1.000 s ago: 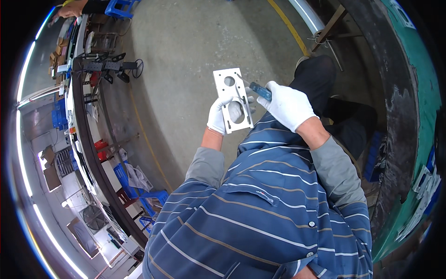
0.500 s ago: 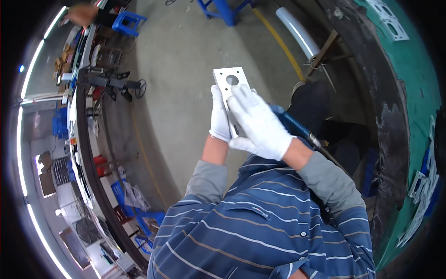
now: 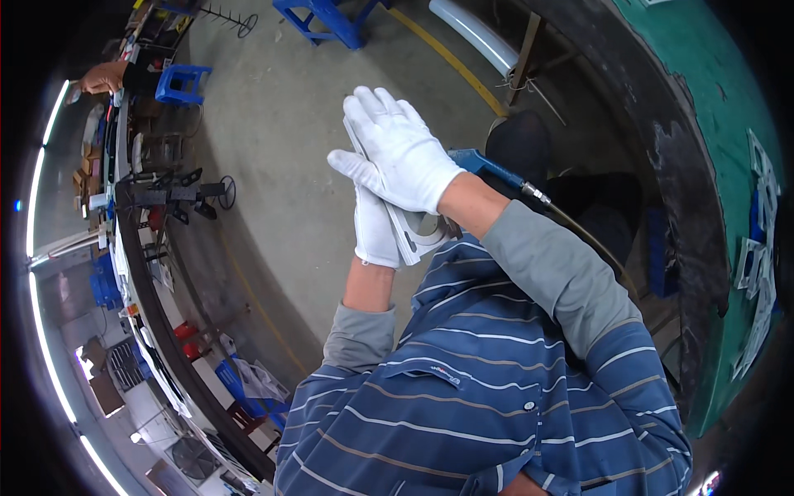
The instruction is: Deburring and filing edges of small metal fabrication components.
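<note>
A flat silver-white metal plate [image 3: 407, 237] with holes lies between my two white-gloved hands. My left hand [image 3: 375, 233] supports it from below and along its left edge; most of those fingers are hidden. Across the top of the plate rests my right hand [image 3: 397, 153], flat, with fingers stretched out and thumb spread to the left. It covers the far part of the plate, so only the near end and a strip of edge show. Beyond my right wrist is a blue tool [image 3: 488, 168] with a metal fitting and a hose, touched by neither hand.
A dark-edged table with a green top [image 3: 703, 91] runs along the right, carrying several flat metal parts [image 3: 751, 264]. Blue stools [image 3: 182, 84] stand on the floor. A clear-wrapped roll [image 3: 475, 37] lies far off. Another person's hand [image 3: 103, 78] is at the left bench.
My right hand has slid away from me along the plate, covering its far end and baring the near end. The view has shifted, and the other person's arm has moved.
</note>
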`<move>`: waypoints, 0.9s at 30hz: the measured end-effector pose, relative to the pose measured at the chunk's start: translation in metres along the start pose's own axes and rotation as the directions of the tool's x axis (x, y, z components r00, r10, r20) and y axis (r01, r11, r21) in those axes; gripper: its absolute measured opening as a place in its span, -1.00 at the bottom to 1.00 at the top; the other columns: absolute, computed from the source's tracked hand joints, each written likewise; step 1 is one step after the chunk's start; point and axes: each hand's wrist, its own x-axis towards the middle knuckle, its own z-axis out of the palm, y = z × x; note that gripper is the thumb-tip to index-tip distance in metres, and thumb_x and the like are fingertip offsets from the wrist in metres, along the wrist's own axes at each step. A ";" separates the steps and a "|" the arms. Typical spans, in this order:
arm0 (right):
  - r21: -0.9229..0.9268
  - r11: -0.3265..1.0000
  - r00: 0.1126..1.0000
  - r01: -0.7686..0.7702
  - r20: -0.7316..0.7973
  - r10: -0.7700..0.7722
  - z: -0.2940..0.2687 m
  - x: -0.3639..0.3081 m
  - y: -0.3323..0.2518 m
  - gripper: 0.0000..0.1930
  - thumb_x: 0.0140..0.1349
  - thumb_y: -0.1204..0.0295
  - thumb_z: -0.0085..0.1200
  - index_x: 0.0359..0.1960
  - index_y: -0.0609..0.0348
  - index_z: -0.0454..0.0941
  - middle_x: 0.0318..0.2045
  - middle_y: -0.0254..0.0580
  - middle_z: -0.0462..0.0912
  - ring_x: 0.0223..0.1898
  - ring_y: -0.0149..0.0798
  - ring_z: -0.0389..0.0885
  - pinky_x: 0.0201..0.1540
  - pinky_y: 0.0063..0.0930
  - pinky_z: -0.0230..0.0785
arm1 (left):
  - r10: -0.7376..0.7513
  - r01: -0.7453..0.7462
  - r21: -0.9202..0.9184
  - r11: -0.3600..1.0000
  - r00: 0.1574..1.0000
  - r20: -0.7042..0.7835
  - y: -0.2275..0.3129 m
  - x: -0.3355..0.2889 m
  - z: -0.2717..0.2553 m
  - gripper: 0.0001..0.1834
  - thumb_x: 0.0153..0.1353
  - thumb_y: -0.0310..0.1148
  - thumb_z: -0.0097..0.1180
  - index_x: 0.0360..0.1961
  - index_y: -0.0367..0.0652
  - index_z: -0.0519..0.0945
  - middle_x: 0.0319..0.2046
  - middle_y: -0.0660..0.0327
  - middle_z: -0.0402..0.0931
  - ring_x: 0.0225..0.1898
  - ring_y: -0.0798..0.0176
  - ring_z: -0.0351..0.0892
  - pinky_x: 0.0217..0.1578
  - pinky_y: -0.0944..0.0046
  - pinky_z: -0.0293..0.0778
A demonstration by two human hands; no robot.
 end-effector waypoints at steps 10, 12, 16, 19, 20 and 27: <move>-0.034 0.927 0.927 -0.375 0.020 0.375 -0.022 0.030 0.039 -0.25 0.55 -0.20 -0.33 0.34 0.27 0.42 0.42 0.15 0.40 0.47 0.23 0.30 0.46 0.05 0.16 | 0.055 -0.086 0.220 0.972 0.988 0.145 -0.034 -0.020 0.023 -0.17 0.56 0.35 -0.36 0.63 0.07 0.14 0.55 0.03 0.23 0.47 -0.08 0.33 0.46 -0.13 0.28; -0.096 0.976 0.981 -0.196 0.000 0.196 -0.025 0.018 0.019 -0.24 0.55 -0.22 -0.34 0.34 0.26 0.43 0.42 0.13 0.40 0.47 0.20 0.30 0.47 0.06 0.15 | -0.018 0.008 0.082 0.997 0.993 0.118 -0.032 -0.014 0.013 -0.13 0.55 0.38 -0.37 0.63 0.02 0.11 0.56 0.00 0.17 0.49 -0.08 0.29 0.45 -0.09 0.31; -0.165 0.985 0.999 0.044 0.004 -0.044 -0.027 -0.003 -0.002 -0.23 0.54 -0.23 -0.32 0.35 0.24 0.43 0.43 0.10 0.40 0.49 0.16 0.30 0.48 0.06 0.12 | -0.104 0.110 -0.069 0.991 0.990 0.095 -0.030 -0.005 0.002 -0.08 0.53 0.41 -0.38 0.63 -0.06 0.10 0.57 -0.04 0.15 0.48 -0.09 0.28 0.41 -0.10 0.37; -0.170 0.960 0.975 0.221 0.039 -0.218 -0.025 -0.015 -0.007 -0.24 0.53 -0.22 -0.27 0.36 0.24 0.42 0.44 0.07 0.39 0.50 0.13 0.28 0.50 0.05 0.10 | -0.119 0.127 -0.106 0.986 0.990 0.081 -0.031 -0.005 -0.002 -0.02 0.50 0.46 -0.39 0.60 -0.13 0.14 0.53 -0.07 0.23 0.41 -0.15 0.40 0.33 -0.20 0.46; -0.211 0.959 0.982 0.189 0.029 -0.187 -0.024 -0.009 -0.001 -0.25 0.51 -0.22 -0.22 0.35 0.23 0.42 0.43 0.07 0.40 0.48 0.12 0.31 0.48 0.03 0.11 | -0.119 0.126 -0.102 0.987 0.990 0.070 -0.032 -0.006 -0.007 -0.02 0.50 0.46 -0.39 0.60 -0.13 0.14 0.53 -0.07 0.23 0.41 -0.15 0.40 0.33 -0.20 0.46; -0.339 0.941 0.993 -0.003 0.110 0.043 -0.050 -0.021 0.037 -0.34 0.39 -0.07 -0.03 0.23 0.30 0.41 0.24 0.16 0.44 0.24 0.13 0.40 0.31 -0.06 0.21 | -0.114 0.305 -0.324 0.895 0.861 0.496 -0.029 0.006 -0.019 -0.02 0.46 0.47 -0.35 0.55 -0.14 0.23 0.39 -0.16 0.40 0.19 -0.29 0.61 0.07 -0.30 0.66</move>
